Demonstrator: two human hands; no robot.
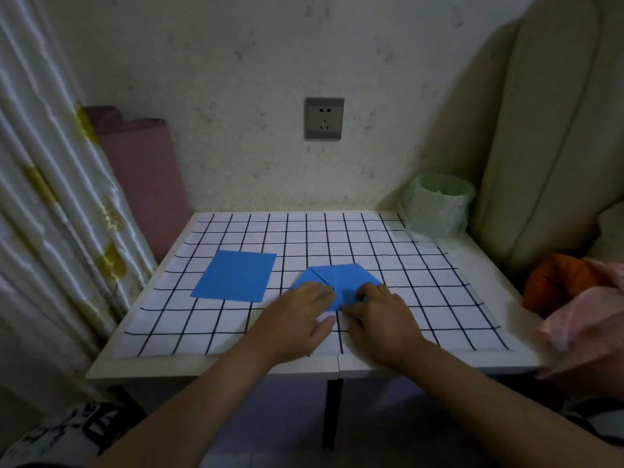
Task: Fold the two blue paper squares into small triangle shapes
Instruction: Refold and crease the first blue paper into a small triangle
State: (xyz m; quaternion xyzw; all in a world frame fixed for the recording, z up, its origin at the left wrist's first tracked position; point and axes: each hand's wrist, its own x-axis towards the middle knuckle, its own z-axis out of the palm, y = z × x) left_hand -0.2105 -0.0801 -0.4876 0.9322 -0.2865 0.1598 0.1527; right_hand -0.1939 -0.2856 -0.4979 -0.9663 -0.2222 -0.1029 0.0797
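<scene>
Two blue papers lie on the grid-patterned table [422, 298]. The flat blue square [236, 275] sits unfolded at the left. The partly folded blue paper [341, 275] lies at the middle, its left corner folded in along a diagonal crease. My left hand [297, 319] rests flat with its fingertips pressing the paper's left near part. My right hand [381, 322] has curled fingers pinching the paper's right near corner, which is lifted a little. The paper's near edge is hidden under both hands.
A green plastic-lined cup [437, 206] stands at the table's far right corner. A wall socket [324, 118] is on the wall behind. A curtain [50, 197] hangs left, a rolled pink mat [145, 177] beside it. Orange and pink cloth [580, 298] lies right.
</scene>
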